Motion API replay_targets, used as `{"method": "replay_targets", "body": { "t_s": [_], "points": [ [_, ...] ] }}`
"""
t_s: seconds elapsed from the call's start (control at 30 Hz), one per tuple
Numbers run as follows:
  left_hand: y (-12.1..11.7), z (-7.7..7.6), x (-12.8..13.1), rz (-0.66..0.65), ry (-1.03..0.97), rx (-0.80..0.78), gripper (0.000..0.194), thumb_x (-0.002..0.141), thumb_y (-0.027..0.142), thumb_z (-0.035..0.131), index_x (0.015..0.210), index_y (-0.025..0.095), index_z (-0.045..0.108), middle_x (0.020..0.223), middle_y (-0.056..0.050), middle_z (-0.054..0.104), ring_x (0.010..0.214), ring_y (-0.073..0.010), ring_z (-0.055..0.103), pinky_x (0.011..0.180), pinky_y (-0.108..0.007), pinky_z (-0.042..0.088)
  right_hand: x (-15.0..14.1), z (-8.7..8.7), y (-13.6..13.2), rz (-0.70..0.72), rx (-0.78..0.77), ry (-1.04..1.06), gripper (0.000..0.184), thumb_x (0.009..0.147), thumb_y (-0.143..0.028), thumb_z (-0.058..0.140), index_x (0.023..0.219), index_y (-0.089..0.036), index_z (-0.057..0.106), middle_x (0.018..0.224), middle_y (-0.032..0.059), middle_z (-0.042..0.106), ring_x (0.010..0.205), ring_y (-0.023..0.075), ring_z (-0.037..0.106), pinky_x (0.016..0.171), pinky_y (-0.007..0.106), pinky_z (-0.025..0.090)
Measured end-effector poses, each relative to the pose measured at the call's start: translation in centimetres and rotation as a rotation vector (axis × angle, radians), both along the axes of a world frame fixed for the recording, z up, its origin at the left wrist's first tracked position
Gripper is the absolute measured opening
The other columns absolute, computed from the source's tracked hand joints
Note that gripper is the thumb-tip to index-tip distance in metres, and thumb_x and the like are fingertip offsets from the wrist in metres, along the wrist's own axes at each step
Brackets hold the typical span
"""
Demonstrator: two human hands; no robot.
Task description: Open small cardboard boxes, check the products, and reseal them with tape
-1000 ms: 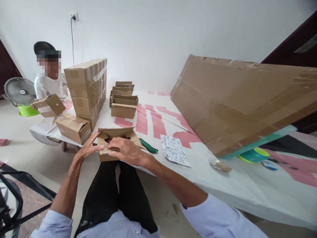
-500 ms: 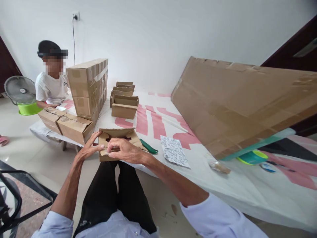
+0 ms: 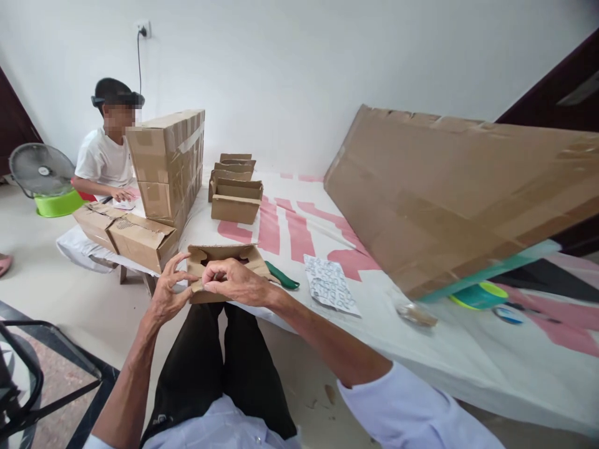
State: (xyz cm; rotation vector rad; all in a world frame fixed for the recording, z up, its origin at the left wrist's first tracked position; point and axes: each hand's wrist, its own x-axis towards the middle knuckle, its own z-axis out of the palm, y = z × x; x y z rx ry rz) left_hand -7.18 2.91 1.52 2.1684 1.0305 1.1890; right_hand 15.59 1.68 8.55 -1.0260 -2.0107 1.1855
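Both hands work at one small open carton (image 3: 210,297), which sits at the near edge of the cloth-covered table (image 3: 281,315), just above the person's knees. The left hand (image 3: 171,290) curves around its left end, thumb and fingers moderately parted; whether they pinch the board, I cannot tell. The right hand (image 3: 238,284) is curled low over the opening, fingertips bunched near the front edge, and anything between them is hidden. Inside, a dark patch shows, too shaded to name.

It is probably light, dry and grippy, its walls stiff but its flaps soft enough to bend or crease. The best hold looks to be low on the end walls; the folded edges would give under pressure.

Just beside the carton lies one green curved object (image 3: 283,277), then one patterned paper sheet (image 3: 330,285). Behind stands a row of open boxes (image 3: 234,210); their edges overlap, so I cannot count them surely. To the left are two closed cartons (image 3: 140,240) end to end, beside a tall taped stack (image 3: 154,149). One large cardboard panel (image 3: 449,199) leans at the right, with one teal-and-yellow ring (image 3: 480,294) near its lower edge. Beyond the stack sits one other person (image 3: 105,159), near one fan (image 3: 41,169).
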Motion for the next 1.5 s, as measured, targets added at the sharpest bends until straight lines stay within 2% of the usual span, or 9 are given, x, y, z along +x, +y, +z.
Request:
{"method": "replay_targets", "body": {
  "t_s": [0.27,0.37,0.53,0.73,0.93,1.13,1.3,1.37,1.5],
  "points": [
    [0.1,-0.4,0.4,0.052,-0.058,0.041,0.023,0.094,0.046,0.072,0.092,0.026,0.081,0.136,-0.012,0.071,0.132,-0.0305,0.065,0.115,-0.053,0.052,-0.4,0.0,0.3,-0.096,0.094,-0.017,0.011,0.087,-0.027,0.062,0.079,-0.019,0.065,0.078,-0.0005,0.067,0.071,0.0138,0.058,0.069,0.027,0.047],
    [-0.1,0.2,0.6,0.029,-0.068,0.018,0.023,0.097,0.044,0.068,0.094,0.025,0.081,0.128,-0.011,0.075,0.122,-0.0280,0.070,0.108,-0.049,0.056,-0.6,-0.4,0.1,-0.124,0.311,-0.004,0.010,0.091,-0.022,0.058,0.083,-0.021,0.064,0.085,0.0022,0.070,0.077,0.0168,0.062,0.076,0.031,0.051],
    [0.6,0.6,1.1,0.022,-0.113,-0.007,0.030,0.098,0.049,0.064,0.090,0.025,0.079,0.107,-0.009,0.080,0.105,-0.0263,0.074,0.102,-0.047,0.058,-0.9,-1.7,0.1,-0.188,0.780,-0.076,0.026,0.103,-0.019,0.045,0.084,-0.023,0.062,0.092,0.0096,0.072,0.092,0.0242,0.063,0.090,0.042,0.052],
    [1.3,0.4,1.0,0.031,-0.115,-0.041,0.032,0.096,0.051,0.064,0.086,0.023,0.078,0.097,-0.010,0.080,0.114,-0.0296,0.071,0.106,-0.048,0.055,-1.3,-5.0,0.1,-0.217,1.031,-0.257,0.030,0.107,-0.015,0.042,0.094,-0.021,0.068,0.101,0.0111,0.075,0.095,0.0239,0.065,0.088,0.041,0.051],
    [1.3,0.5,0.8,0.026,-0.115,-0.061,0.031,0.095,0.046,0.066,0.082,0.021,0.078,0.098,-0.012,0.078,0.113,-0.0289,0.070,0.101,-0.041,0.054,-1.6,-7.1,-0.2,-0.291,1.341,-0.120,0.024,0.105,-0.009,0.050,0.095,-0.020,0.069,0.095,0.0071,0.075,0.093,0.0208,0.066,0.087,0.039,0.052],
    [1.4,0.8,0.7,0.036,-0.084,-0.091,0.032,0.095,0.046,0.064,0.079,0.022,0.078,0.102,-0.010,0.078,0.109,-0.0278,0.069,0.101,-0.039,0.053,-1.6,-7.5,0.2,-0.276,1.338,-0.102,0.023,0.104,-0.008,0.050,0.095,-0.021,0.068,0.098,0.0068,0.075,0.094,0.0208,0.066,0.098,0.043,0.055],
    [1.9,0.9,1.2,0.137,-0.117,-0.127,0.035,0.093,0.050,0.064,0.077,0.021,0.076,0.102,-0.010,0.077,0.102,-0.0266,0.070,0.099,-0.039,0.054,-2.5,-8.3,-0.9,-0.203,1.274,0.021,0.025,0.101,-0.003,0.048,0.097,-0.022,0.065,0.095,0.0056,0.074,0.090,0.0189,0.067,0.108,0.046,0.052],
    [2.2,1.2,1.4,0.160,-0.116,-0.127,0.037,0.092,0.052,0.064,0.076,0.021,0.075,0.099,-0.010,0.077,0.100,-0.0262,0.070,0.098,-0.039,0.055,-2.7,-7.9,-2.3,-0.190,1.096,0.163,0.021,0.102,-0.007,0.050,0.098,-0.022,0.064,0.094,0.0057,0.073,0.088,0.0181,0.067,0.098,0.040,0.057],
    [2.3,2.0,1.1,0.136,-0.109,-0.141,0.043,0.087,0.060,0.067,0.080,0.020,0.078,0.100,-0.011,0.078,0.101,-0.0272,0.072,0.098,-0.041,0.057,-0.8,-5.9,-4.9,-0.345,0.514,0.457,0.010,0.102,-0.022,0.059,0.094,-0.022,0.064,0.091,0.0043,0.071,0.083,0.0167,0.067,0.078,0.030,0.057]
  ]
}}
